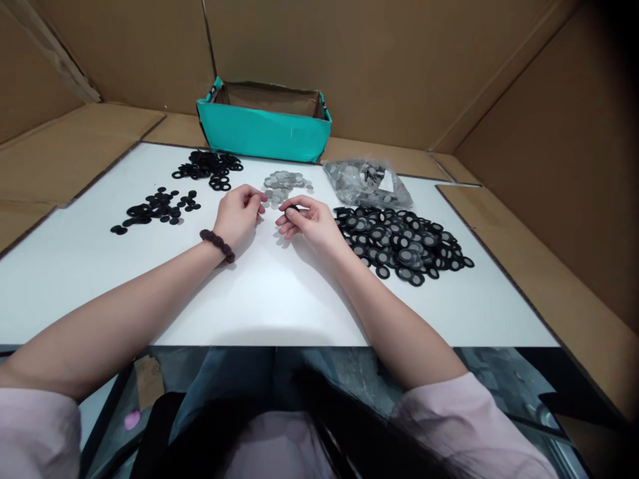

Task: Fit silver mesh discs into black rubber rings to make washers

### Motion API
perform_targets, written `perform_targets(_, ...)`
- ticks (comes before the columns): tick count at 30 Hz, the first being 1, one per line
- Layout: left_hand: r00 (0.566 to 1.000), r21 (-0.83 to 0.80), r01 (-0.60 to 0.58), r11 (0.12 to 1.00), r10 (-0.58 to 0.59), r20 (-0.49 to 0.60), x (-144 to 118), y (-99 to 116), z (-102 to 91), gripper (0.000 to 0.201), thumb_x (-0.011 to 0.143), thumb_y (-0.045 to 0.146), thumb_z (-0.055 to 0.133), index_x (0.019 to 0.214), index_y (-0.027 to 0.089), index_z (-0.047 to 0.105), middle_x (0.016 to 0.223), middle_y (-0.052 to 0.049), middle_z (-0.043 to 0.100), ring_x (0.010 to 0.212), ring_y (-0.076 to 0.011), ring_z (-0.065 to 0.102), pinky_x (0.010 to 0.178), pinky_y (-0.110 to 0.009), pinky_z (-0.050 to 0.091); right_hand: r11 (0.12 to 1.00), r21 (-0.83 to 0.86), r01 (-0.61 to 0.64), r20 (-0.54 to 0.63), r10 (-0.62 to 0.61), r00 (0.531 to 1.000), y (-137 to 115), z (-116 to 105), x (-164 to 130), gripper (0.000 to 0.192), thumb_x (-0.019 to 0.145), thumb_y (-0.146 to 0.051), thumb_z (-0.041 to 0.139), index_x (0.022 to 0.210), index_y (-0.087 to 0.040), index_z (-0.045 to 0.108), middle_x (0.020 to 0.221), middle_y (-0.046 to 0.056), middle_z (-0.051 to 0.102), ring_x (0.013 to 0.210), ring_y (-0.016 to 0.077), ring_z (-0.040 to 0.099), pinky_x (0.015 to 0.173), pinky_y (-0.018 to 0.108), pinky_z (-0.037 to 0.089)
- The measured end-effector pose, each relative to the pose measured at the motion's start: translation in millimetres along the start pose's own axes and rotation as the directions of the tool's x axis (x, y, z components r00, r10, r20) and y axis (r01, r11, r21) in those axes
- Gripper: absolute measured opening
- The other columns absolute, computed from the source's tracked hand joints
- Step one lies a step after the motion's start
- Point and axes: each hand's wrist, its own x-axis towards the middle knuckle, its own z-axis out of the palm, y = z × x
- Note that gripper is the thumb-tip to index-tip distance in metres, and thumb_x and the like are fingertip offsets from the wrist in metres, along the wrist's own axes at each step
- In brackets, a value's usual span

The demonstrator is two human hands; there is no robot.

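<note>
My left hand [238, 216], with a dark band at the wrist, is closed in a pinch at the near left of a small pile of grey translucent discs [285, 179]. What its fingertips hold, if anything, is hidden. A short gap away, my right hand [313, 225] grips a small round black piece [291, 209] between thumb and fingers. Beside that hand, on the right, spreads a big heap of black rings with grey centres [399, 243]. Farther left lie a pile of black open rings [210, 166] and a scatter of small black discs [158, 207].
A turquoise open box [264, 130] stands at the back of the white table [279, 306]. Behind the ringed heap lies a clear plastic bag [367, 183] of grey pieces. Cardboard walls [379, 73] enclose the table at the back and sides.
</note>
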Motion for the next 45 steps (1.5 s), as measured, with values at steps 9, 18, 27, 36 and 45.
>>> perform_targets(9,0.997,-0.006,-0.063,0.998,0.063,0.036,3.2,-8.3,-0.5,0.022,0.065,0.009,0.038,0.07,0.02,0.057,0.062,-0.001,0.054,0.058,-0.0132,0.05,0.055,-0.025,0.04,0.995,0.066,-0.074,0.003,0.074,0.997,-1.3,2.5,1.0,0.004,0.085,-0.012,0.05,0.083,-0.016,0.049,0.064,0.0,0.065,0.052,0.0065,0.06,0.049,0.017,0.05)
perform_targets(18,0.974,0.142,-0.228,0.963,0.223,0.05,-3.4,1.6,-3.7,0.018,0.07,0.012,0.037,0.07,0.019,0.053,0.063,0.0,0.052,0.06,-0.0132,0.046,0.059,-0.026,0.036,0.994,0.063,-0.086,-0.001,0.086,0.996,4.9,1.8,4.0,0.015,0.088,-0.012,0.043,0.085,-0.021,0.032,0.056,-0.005,0.063,0.045,0.0091,0.059,0.044,0.019,0.048)
perform_targets(27,0.938,0.169,-0.304,0.937,0.265,0.223,-9.5,1.6,3.7,0.02,0.081,0.031,0.045,0.072,0.016,0.055,0.065,0.0,0.057,0.063,-0.0128,0.049,0.06,-0.025,0.037,0.999,-0.028,0.046,0.031,-0.045,0.999,9.5,0.6,3.7,0.009,0.084,-0.016,0.051,0.086,-0.02,0.043,0.052,-0.008,0.058,0.04,0.0069,0.054,0.04,0.016,0.044)
perform_targets(36,0.953,0.222,-0.282,0.933,0.247,0.174,-10.2,-1.0,7.6,0.013,0.082,0.025,0.043,0.074,0.018,0.048,0.068,0.0,0.053,0.062,-0.0126,0.047,0.061,-0.025,0.037,0.999,-0.049,0.019,0.016,-0.018,1.0,10.1,4.7,3.5,0.012,0.085,-0.018,0.049,0.076,-0.018,0.042,0.049,-0.007,0.056,0.039,0.0069,0.055,0.038,0.015,0.042)
perform_targets(45,0.946,0.217,-0.314,0.924,0.285,0.154,-16.4,4.7,7.9,0.011,0.081,0.024,0.045,0.072,0.018,0.047,0.068,0.0,0.053,0.063,-0.0126,0.046,0.062,-0.026,0.037,0.99,-0.111,0.088,-0.03,-0.092,0.995,10.5,6.9,-0.7,0.012,0.084,-0.019,0.048,0.075,-0.019,0.042,0.048,-0.008,0.053,0.037,0.0054,0.051,0.038,0.014,0.04)
